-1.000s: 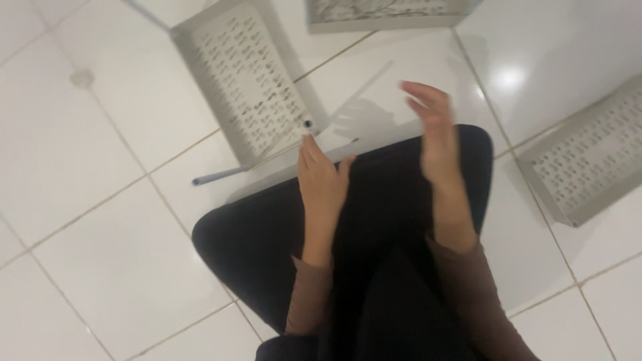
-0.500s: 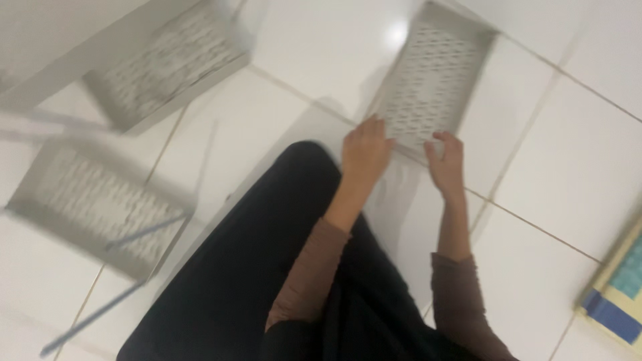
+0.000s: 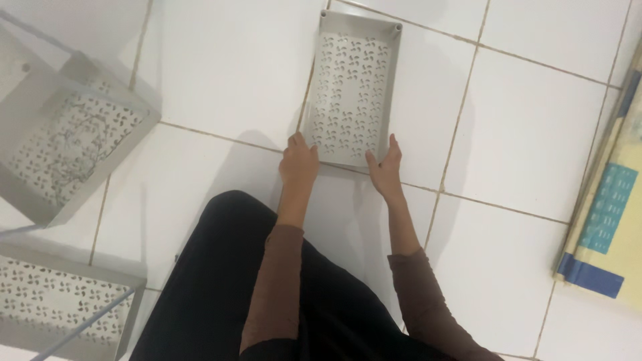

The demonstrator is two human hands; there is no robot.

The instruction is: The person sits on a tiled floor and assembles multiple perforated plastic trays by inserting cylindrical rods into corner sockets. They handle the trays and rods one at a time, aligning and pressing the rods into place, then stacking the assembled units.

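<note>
A grey perforated plastic tray [image 3: 352, 87] lies flat on the white tiled floor [image 3: 221, 60] straight ahead. My left hand [image 3: 298, 161] grips its near left corner. My right hand [image 3: 386, 166] grips its near right corner, thumb along the edge. Both forearms wear brown sleeves, and my black-clad knee [image 3: 227, 267] sits below them.
Two more grey perforated trays joined by thin metal rods stand at the left, one upper [image 3: 67, 140] and one lower [image 3: 60, 301]. A flat yellow and blue cardboard box [image 3: 605, 214] lies at the right edge.
The view has swung to centre on the single tray. Both hands went from raised in front of me to the tray's near corners and closed on them.
</note>
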